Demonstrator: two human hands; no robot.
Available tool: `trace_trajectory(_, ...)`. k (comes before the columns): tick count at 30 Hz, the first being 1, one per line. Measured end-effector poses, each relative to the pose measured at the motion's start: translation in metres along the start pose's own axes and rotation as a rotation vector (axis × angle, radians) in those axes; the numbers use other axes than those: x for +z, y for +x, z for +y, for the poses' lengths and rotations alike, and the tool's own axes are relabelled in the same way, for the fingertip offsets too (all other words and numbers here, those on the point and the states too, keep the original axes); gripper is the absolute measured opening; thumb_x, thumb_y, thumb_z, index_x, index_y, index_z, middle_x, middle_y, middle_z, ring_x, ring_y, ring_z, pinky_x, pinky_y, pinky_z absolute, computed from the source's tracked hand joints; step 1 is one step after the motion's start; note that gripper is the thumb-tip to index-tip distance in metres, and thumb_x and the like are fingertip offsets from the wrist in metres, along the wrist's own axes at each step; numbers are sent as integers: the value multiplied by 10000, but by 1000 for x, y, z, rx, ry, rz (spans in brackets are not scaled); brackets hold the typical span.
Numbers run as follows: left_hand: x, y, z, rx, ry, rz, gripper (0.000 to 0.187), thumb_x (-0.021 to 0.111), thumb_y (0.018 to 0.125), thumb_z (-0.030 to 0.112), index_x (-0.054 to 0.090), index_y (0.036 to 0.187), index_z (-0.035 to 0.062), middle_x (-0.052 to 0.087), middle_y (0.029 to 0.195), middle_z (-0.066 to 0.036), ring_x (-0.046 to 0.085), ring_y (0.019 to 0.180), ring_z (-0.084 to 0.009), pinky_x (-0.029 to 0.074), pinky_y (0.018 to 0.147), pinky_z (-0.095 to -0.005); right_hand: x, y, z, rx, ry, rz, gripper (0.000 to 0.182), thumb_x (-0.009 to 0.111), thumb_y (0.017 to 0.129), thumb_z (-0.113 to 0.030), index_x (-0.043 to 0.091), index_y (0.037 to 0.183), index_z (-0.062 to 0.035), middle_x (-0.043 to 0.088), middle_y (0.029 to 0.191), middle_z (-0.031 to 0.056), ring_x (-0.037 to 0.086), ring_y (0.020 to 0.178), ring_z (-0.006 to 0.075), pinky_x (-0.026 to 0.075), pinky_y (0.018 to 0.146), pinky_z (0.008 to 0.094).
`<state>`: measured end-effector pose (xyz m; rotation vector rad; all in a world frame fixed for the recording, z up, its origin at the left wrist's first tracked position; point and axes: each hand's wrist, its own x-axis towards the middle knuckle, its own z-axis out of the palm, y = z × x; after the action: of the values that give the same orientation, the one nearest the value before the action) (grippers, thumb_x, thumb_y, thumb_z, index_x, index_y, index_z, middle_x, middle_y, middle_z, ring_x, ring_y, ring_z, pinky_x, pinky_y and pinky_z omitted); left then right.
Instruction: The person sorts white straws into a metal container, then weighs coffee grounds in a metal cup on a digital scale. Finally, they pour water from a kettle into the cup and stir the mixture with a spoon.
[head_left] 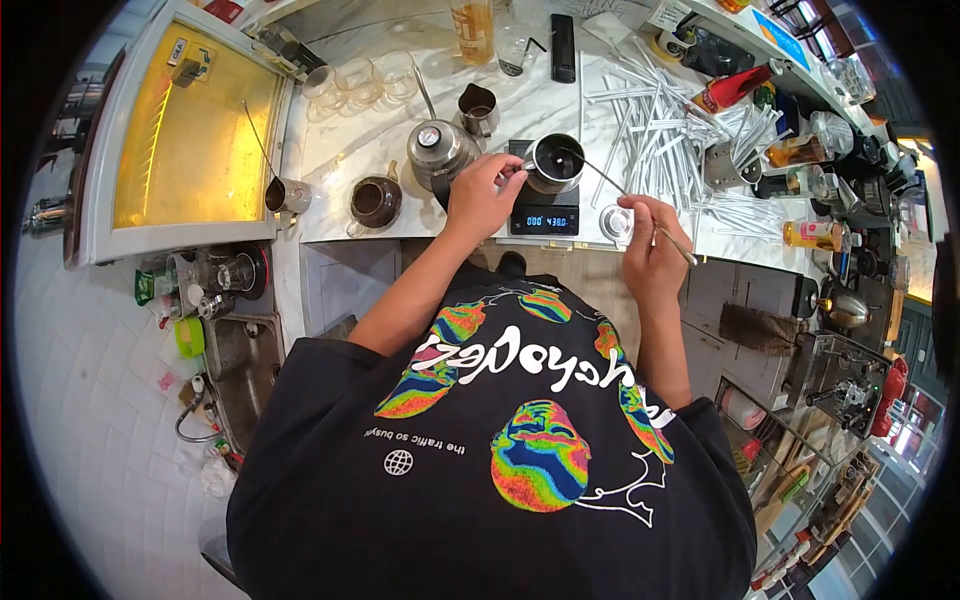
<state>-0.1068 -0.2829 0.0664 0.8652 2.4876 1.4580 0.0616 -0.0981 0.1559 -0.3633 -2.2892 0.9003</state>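
Pinched the metal pitcher (553, 183) by its handle, just right of the left hand (487, 195); clamped the right hand (652, 248) around a bar spoon (604, 178) angled into it.

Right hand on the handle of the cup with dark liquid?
No, the left hand is at the cup's handle; the right hand holds a long stirrer angled into the cup.

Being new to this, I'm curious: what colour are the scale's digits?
The digits glow light blue; the head view shows them best.
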Motion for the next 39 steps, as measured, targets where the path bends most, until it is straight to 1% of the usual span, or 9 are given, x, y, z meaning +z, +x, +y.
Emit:
trace_trajectory(3, -1, 0, 2, 0, -6, -2, 224, 757, 937, 172, 744, 1118, 41, 722, 938, -108, 674, 767, -208, 540, 719, -343, -9, -7, 1, 65, 31, -61, 87, 634, 1007, -37, 720, 996, -29, 749, 934, 115, 690, 832, 279, 535, 738, 374)
trace_trajectory(4, 0, 0, 1, 4, -3, 8, 215, 762, 932, 175, 742, 1106, 50, 721, 934, -105, 688, 771, -221, 547, 716, -349, -7, -5, -1, -8, 70, -57, 75, 643, 1000, -31, 718, 999, -31, 749, 940, 116, 692, 842, 284, 538, 745, 376)
trace_trajectory(8, 3, -1, 0, 19, -11, 28, 196, 772, 923, 175, 738, 1083, 66, 718, 928, -100, 716, 780, -246, 562, 715, -363, 3, 2, -2, -93, 59, -81, 70, 651, 1000, -35, 720, 1010, -31, 751, 949, 117, 695, 857, 290, 544, 762, 376)
trace_trajectory(12, 3, 0, -2, 25, -21, 32, 194, 771, 925, 168, 738, 1086, 64, 715, 928, -102, 717, 781, -247, 563, 718, -362, -11, 2, 2, 39, 49, -97, 92, 643, 1002, -22, 730, 1034, -19, 759, 979, 119, 707, 878, 282, 548, 764, 367)
trace_trajectory(16, 4, -1, -3, 30, -25, 38, 199, 772, 925, 163, 737, 1092, 63, 712, 924, -105, 717, 783, -248, 565, 722, -362, -8, 1, -2, -83, 131, -134, 96, 639, 1003, -18, 730, 1033, -18, 757, 982, 121, 705, 864, 278, 546, 756, 367)
trace_trajectory(22, 4, 0, -3, 27, -34, 36, 201, 771, 926, 157, 738, 1099, 60, 713, 928, -108, 717, 784, -246, 568, 723, -362, -9, 11, -1, -3, 52, -146, 102, 632, 1005, -18, 729, 1034, -23, 753, 975, 119, 699, 857, 282, 541, 757, 361)
trace_trajectory(28, 4, 0, -3, 29, -27, 46, 201, 767, 931, 159, 743, 1107, 65, 719, 938, -109, 723, 787, -249, 568, 719, -368, -8, 6, -5, -56, 91, -181, 120, 615, 1025, -46, 733, 1039, -34, 752, 961, 116, 692, 833, 271, 533, 739, 358)
trace_trajectory(34, 3, 5, -3, 10, -29, 21, 244, 752, 925, 129, 748, 1163, 76, 720, 963, -106, 686, 787, -232, 549, 740, -356, -9, 14, 3, 3, 62, -126, 121, 613, 1030, -57, 733, 1038, -35, 750, 958, 122, 684, 817, 288, 532, 737, 363)
trace_trajectory(39, 2, 5, -1, 17, -21, 27, 250, 752, 924, 126, 753, 1171, 85, 714, 947, -104, 687, 785, -236, 549, 736, -357, -12, 10, -3, -28, 62, -205, 128, 615, 1033, -73, 739, 1040, -42, 752, 974, 122, 685, 831, 290, 533, 745, 363)
